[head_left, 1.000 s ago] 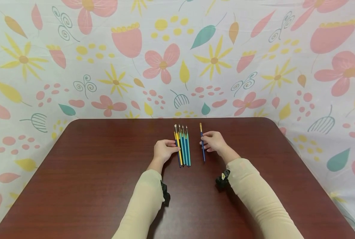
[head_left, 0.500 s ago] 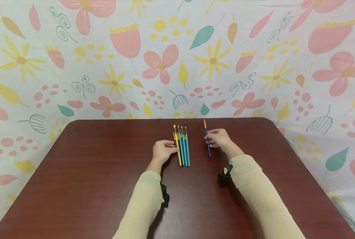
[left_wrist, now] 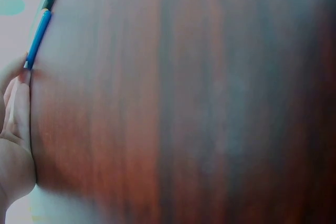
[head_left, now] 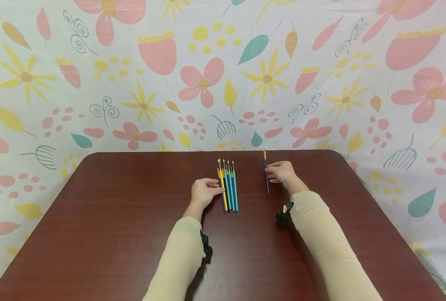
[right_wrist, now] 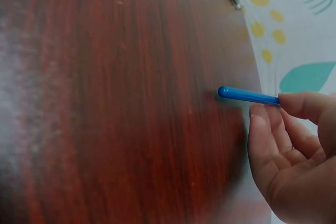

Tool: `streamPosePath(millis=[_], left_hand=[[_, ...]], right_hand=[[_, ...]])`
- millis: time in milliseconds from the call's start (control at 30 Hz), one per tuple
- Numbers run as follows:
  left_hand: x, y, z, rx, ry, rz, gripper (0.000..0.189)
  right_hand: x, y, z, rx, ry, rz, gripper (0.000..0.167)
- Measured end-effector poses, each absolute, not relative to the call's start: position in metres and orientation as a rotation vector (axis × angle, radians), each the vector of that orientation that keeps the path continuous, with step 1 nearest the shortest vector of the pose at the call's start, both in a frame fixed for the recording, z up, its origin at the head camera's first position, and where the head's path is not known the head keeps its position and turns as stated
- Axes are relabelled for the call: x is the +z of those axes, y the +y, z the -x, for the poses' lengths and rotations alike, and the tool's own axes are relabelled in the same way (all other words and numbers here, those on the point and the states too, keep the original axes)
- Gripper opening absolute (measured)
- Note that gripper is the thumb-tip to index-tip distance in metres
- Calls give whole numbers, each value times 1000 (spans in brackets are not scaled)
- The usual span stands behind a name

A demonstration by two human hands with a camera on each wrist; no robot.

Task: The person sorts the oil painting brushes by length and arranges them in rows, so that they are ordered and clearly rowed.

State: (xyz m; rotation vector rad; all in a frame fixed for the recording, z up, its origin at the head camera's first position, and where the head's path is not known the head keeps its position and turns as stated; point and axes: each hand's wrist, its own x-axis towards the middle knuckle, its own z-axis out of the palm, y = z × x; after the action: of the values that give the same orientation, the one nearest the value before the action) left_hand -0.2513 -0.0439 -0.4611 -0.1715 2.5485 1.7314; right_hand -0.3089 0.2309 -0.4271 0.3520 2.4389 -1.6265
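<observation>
Several paintbrushes lie side by side near the far middle of the table, bristles pointing away. Most have turquoise or blue handles; a yellow-handled paintbrush is toward the left of the row. My left hand pinches the left edge of this row between thumb and fingers. In the left wrist view, a blue handle shows at its fingertips. To the right, apart from the row, my right hand pinches a blue paintbrush with a golden ferrule. Its rounded handle end points toward the right wrist camera.
The dark reddish-brown wooden table has rounded far corners. Behind it hangs a white cloth printed with flowers and leaves. A small black camera is strapped to each wrist over cream sleeves.
My right hand has moved right and slightly away with the blue paintbrush, widening the gap to the row. My left hand stays at the row's left edge.
</observation>
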Motion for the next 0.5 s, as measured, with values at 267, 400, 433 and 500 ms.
streamPosePath(millis=[267, 400, 433, 500], left_hand=[[-458, -45, 249, 1739, 2538, 174, 30], [-458, -45, 249, 1746, 2530, 160, 30], [-459, -45, 249, 1746, 2527, 160, 30], [-459, -44, 249, 1744, 2526, 157, 30]], right_hand=[[-431, 236, 318, -1559, 2529, -385, 38], [-431, 238, 322, -1548, 2564, -395, 36], [-430, 238, 322, -1546, 2568, -398, 36], [-429, 238, 324, -1538, 2576, -411, 35]])
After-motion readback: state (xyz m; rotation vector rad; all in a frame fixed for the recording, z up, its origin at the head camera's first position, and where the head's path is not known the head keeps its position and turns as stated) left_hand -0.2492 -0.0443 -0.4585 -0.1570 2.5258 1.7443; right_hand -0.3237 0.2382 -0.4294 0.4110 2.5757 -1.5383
